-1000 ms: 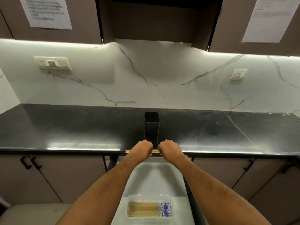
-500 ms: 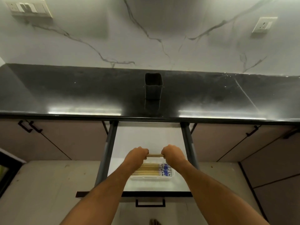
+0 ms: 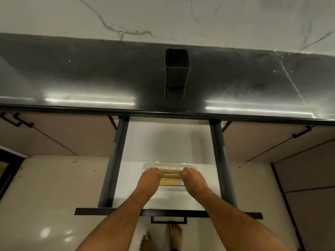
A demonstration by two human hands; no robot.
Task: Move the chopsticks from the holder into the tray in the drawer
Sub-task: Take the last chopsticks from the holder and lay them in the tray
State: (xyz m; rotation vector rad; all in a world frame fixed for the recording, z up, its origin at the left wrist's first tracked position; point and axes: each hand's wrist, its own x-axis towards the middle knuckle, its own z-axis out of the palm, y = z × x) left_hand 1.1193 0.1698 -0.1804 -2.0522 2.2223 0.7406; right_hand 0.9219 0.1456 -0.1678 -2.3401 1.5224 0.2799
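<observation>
— What had changed in that last second?

— A second earlier both hands held a small bundle of chopsticks level at the front edge of the desk, just before the holder. Half a second on they had carried it down over the open drawer. In the final view the left hand and the right hand were both down at the white tray, and the chopsticks lay horizontally between them, on or just above the ones already in it.

— Had the hands let go?

— No. The fingers of both hands were curled round the ends of the bundle, left end and right end, and only the middle stretch of sticks showed between the fists. Whether the bundle rested fully on the pile or hung just above it could not be told.

— And the holder?

— The dark square holder stood upright on the black desk, well behind the drawer, and no sticks showed above its rim. Its bottom was in shadow, so it only looked empty.

— So where did that leave the task?

— By my reading, at the placing step of what may have been the last load. What remained was to release both ends so the sticks settled flat. The risk was a stick rolling over the tray's low wall if one end dropped first.
</observation>
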